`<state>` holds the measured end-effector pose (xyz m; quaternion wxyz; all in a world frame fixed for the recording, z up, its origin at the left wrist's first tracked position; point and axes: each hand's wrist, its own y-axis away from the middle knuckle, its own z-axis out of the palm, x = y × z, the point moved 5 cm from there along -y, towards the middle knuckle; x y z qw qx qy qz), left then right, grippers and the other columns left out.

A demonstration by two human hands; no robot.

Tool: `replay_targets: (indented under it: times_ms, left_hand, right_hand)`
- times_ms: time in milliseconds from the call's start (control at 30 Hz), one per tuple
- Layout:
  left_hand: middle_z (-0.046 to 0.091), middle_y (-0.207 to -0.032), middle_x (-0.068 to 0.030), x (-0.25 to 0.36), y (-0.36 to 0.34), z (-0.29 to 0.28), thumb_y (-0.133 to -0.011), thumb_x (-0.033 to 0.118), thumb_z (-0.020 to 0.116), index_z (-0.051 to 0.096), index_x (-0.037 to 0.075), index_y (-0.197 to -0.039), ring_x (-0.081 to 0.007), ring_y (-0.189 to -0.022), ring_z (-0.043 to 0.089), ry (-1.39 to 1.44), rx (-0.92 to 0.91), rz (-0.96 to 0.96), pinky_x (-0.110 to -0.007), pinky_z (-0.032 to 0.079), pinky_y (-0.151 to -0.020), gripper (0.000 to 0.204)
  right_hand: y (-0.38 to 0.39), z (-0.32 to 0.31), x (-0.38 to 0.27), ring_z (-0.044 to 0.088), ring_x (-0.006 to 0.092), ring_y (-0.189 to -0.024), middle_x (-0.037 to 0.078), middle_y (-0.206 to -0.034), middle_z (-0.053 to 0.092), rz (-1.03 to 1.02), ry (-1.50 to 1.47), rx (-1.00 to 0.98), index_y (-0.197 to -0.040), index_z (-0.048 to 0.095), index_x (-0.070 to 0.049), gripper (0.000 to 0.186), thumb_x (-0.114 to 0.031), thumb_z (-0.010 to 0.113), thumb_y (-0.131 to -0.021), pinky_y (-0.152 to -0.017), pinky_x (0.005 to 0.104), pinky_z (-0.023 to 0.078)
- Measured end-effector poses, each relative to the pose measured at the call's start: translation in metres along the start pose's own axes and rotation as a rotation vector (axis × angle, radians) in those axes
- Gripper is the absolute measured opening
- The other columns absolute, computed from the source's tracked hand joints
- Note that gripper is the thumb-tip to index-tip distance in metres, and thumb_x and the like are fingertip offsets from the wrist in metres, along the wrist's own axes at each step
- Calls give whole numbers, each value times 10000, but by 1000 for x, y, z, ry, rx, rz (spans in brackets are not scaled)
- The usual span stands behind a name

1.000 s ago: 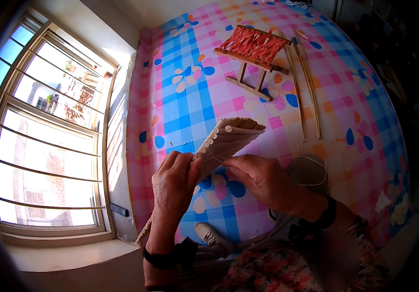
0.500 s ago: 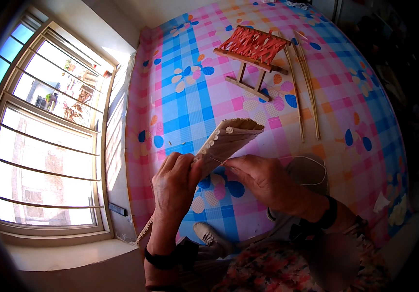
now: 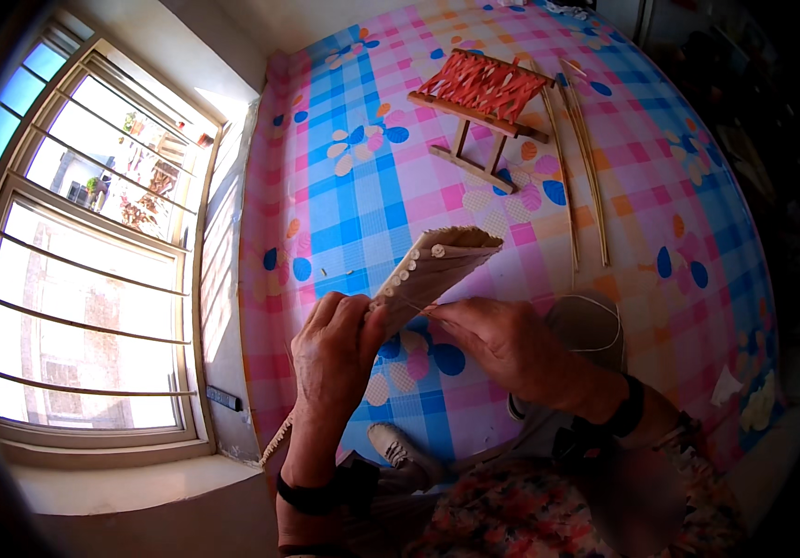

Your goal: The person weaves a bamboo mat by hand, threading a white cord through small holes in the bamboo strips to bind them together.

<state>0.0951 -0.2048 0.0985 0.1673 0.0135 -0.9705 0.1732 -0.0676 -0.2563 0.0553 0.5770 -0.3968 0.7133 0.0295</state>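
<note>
A beige panel of stalks laid side by side (image 3: 439,270), with round pale cut ends along its left edge and a ragged far edge, is held up at a tilt before me. My left hand (image 3: 333,353) is closed round its near left part, thumb pressed on the face. My right hand (image 3: 493,337) is beside the panel's right side, thumb and fingertips pinched on a thin pale thread (image 3: 416,305) that runs to the panel's face. Whether a needle is in that pinch is too small to tell. A loop of pale cord (image 3: 620,327) hangs over my right knee.
Ahead stands a small wooden stool (image 3: 486,116) with a red woven seat. Several long thin stalks (image 3: 590,177) lie to its right on the checked, flowered floor covering (image 3: 363,223). A barred window (image 3: 93,307) is at the left. White scraps (image 3: 726,386) lie far right.
</note>
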Motion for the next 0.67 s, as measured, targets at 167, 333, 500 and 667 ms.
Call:
replay_targets:
  times_ms: [167, 333, 500, 667]
  left_hand:
    - [558, -770, -87, 1, 1, 2, -856, 186, 639, 612, 53, -869, -279, -710, 579, 17, 3, 20, -392, 464, -589, 137]
    - [551, -766, -86, 7, 4, 2, -836, 194, 665, 595, 55, -840, -278, -711, 566, -7, -11, 6, -397, 457, -594, 156]
    - [549, -789, -79, 27, 27, 15, -802, 183, 700, 581, 61, -859, -273, -740, 558, 48, -51, 59, -388, 457, -624, 179]
    - [548, -813, -72, 54, 54, 35, -812, 163, 690, 576, 75, -907, -269, -758, 557, 43, -126, 150, -377, 464, -654, 172]
  right_hand:
    - [1, 1, 1, 665, 281, -865, 171, -952, 659, 73, -11, -22, -1129, 602, -2, 261, -28, 606, -870, -735, 329, 526]
    - [3, -1, -1, 661, 290, -837, 174, -924, 653, 43, 60, -45, -1111, 598, 13, 230, -41, 581, -888, -712, 339, 520]
    - [34, -13, -20, 652, 305, -804, 178, -891, 645, 46, 106, -67, -1082, 599, 23, 202, -55, 567, -898, -686, 355, 511]
    - [83, -21, -13, 650, 293, -955, 204, -1021, 639, 384, 99, -168, -1167, 579, -32, 260, -85, 567, -912, -757, 327, 512]
